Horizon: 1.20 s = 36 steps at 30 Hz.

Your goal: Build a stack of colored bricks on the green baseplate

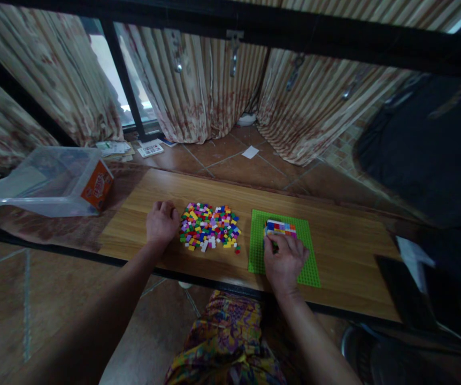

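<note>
On the wooden board, a spread of small toy building bricks (208, 227) in many colours lies between my hands. My left hand (162, 222) rests on the board just left of this pile, its fingers curled in and nothing visible in them. A green studded baseplate (256, 248) lies to the right of the pile. Joined bricks (281, 227) in white, blue, red, orange and other colours form a block on it. My right hand (286, 262) is over the plate, thumb and forefinger closed at the block's near left edge. Whatever those fingertips pinch is hidden; the hand covers part of the block.
A clear plastic box (58, 184) with an orange label stands at the left end of the table. Dark flat objects (402, 289) lie at the right end. A dark bar (230, 21) crosses above, with curtains (174, 91) behind. Papers (250, 152) lie on the tiled floor.
</note>
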### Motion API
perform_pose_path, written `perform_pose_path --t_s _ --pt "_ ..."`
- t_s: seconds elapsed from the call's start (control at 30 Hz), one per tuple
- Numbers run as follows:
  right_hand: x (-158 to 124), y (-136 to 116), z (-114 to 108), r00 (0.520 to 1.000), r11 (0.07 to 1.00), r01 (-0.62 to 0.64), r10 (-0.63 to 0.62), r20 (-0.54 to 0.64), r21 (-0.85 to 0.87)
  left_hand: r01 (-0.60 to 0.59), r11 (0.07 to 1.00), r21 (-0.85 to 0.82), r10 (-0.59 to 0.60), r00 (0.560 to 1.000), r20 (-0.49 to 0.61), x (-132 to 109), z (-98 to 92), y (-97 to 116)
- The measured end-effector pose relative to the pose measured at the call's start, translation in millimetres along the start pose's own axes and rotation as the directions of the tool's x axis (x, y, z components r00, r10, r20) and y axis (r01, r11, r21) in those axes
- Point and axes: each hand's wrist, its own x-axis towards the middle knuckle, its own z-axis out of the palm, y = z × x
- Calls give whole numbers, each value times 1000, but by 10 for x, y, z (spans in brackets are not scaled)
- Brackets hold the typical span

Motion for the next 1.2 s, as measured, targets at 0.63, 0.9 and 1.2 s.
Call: perform_pose_path --t_s 0.63,0.9,1.2 --pt "37 32 3 997 998 39 -41 70 42 21 1000 -10 -21 1000 -8 10 26 -22" --pt "116 87 -48 981 979 21 -59 185 200 19 1000 -14 -19 1000 -6 6 15 -13" --pt "170 121 -113 955 973 60 -121 270 223 3 1000 -10 -3 1000 -25 7 20 -17"
